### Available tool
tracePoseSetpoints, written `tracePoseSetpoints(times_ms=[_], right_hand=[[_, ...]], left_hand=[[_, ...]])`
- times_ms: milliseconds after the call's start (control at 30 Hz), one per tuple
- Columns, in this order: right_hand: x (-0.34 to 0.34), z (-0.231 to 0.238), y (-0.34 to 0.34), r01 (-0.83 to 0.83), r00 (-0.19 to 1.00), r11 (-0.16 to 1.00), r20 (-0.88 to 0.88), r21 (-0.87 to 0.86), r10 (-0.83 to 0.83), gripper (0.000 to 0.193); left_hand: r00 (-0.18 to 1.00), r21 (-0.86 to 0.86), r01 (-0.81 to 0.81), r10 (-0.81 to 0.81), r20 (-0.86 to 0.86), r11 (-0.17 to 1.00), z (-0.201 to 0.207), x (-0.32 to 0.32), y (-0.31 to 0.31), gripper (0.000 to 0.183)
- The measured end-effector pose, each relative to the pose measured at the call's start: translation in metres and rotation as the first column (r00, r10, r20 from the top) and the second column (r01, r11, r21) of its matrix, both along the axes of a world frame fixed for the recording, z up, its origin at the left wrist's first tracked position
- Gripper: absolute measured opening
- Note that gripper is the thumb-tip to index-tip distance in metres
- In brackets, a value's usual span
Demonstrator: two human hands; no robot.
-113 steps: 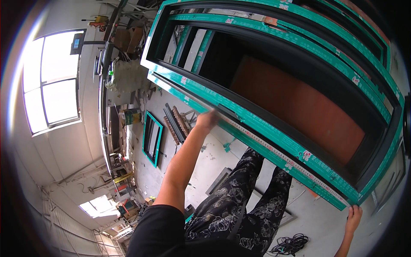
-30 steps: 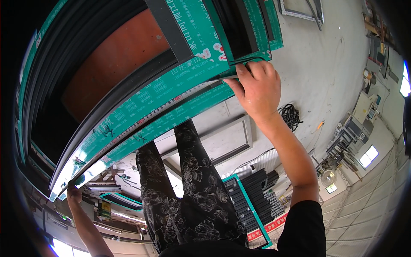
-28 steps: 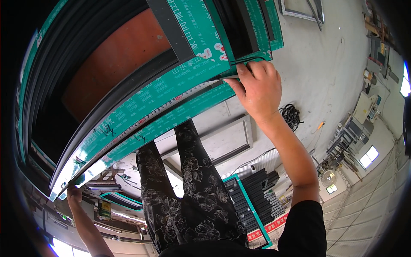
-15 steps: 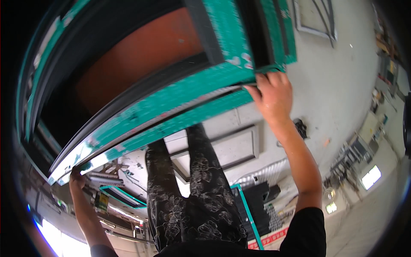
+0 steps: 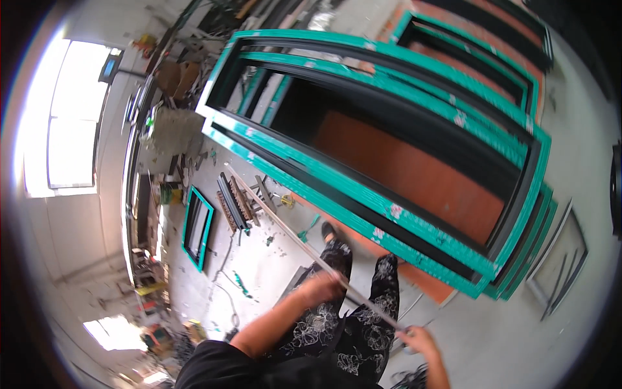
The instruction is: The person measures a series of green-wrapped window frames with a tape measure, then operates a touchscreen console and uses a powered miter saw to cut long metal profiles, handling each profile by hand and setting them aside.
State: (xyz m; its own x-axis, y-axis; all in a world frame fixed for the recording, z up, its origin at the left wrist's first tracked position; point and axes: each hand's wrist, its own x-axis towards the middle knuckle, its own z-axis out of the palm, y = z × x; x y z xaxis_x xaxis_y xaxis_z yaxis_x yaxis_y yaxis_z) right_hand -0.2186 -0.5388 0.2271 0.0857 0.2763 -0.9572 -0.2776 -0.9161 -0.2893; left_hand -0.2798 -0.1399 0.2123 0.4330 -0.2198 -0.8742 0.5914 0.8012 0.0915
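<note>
A long thin pale strip (image 5: 275, 219) slants across in front of my legs, from the floor side at upper left down to the lower right. My left hand (image 5: 321, 288) is closed around its middle and looks slightly blurred. Near the strip's lower end, my right hand (image 5: 420, 341) grips it between thumb and fingers. Beyond my hands lies a stack of large rectangular window frames, black inside with green film on their faces; the top green frame (image 5: 337, 174) is apart from both hands.
Rust-coloured boards (image 5: 427, 283) show under and inside the stack. A small green-edged frame (image 5: 197, 228) and dark profile pieces (image 5: 232, 202) lie on the floor at left, among scraps. At right is a grey frame (image 5: 562, 262). A bright window (image 5: 71, 117) stands far left.
Both hands have left the green frame's edge and come back toward my body, now holding the strip. My view has turned, bringing the whole stack and the left side into sight.
</note>
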Motion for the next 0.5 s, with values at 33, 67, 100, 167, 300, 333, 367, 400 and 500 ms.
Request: tracePoseSetpoints(times_ms=[33,67,100,167,300,333,367,400,500], right_hand=[[-0.009,0.011,0.037,0.036,0.994,0.999,-0.103,-0.013,-0.037,0.059],[-0.021,0.015,0.063,0.094,0.992,0.995,-0.082,0.017,-0.093,0.058],[-0.031,0.017,0.088,0.148,0.988,0.987,-0.062,0.059,-0.144,0.057],[-0.038,0.027,0.135,0.167,0.962,0.973,0.191,0.16,-0.196,0.055],[-0.042,0.017,0.21,0.455,0.89,0.87,-0.089,0.189,-0.446,0.047],[-0.049,0.022,0.238,0.502,0.864,0.846,-0.164,0.182,-0.477,0.05],[-0.059,0.008,0.262,0.433,0.901,0.861,-0.158,0.265,-0.405,0.047],[-0.058,0.032,0.299,0.426,0.901,0.879,-0.188,0.216,-0.391,0.047],[-0.067,0.068,0.401,0.422,0.887,0.89,-0.28,0.172,-0.366,0.052]], left_hand=[[0.993,-0.072,-0.053,0.06,0.102,0.996,-0.008,-0.037,-0.024,0.021],[0.998,-0.097,-0.046,0.049,0.027,0.994,0.013,-0.029,-0.038,0.023],[0.998,-0.117,-0.042,0.037,-0.042,0.992,0.04,-0.022,-0.043,0.025],[0.996,-0.166,-0.036,0.049,0.076,0.985,0.038,-0.038,-0.03,0.029],[0.96,-0.242,-0.129,0.182,0.211,0.962,0.031,-0.078,0.013,0.029],[0.943,-0.283,-0.16,0.231,0.238,0.946,0.035,-0.09,0.024,0.031],[0.956,-0.21,-0.139,0.187,0.227,0.968,0.037,-0.101,0.043,0.034],[0.98,-0.132,-0.036,0.061,0.187,0.991,0.043,-0.111,0.072,0.036],[0.966,0.085,-0.031,0.008,0.257,0.996,0.08,-0.132,0.175,0.042]])
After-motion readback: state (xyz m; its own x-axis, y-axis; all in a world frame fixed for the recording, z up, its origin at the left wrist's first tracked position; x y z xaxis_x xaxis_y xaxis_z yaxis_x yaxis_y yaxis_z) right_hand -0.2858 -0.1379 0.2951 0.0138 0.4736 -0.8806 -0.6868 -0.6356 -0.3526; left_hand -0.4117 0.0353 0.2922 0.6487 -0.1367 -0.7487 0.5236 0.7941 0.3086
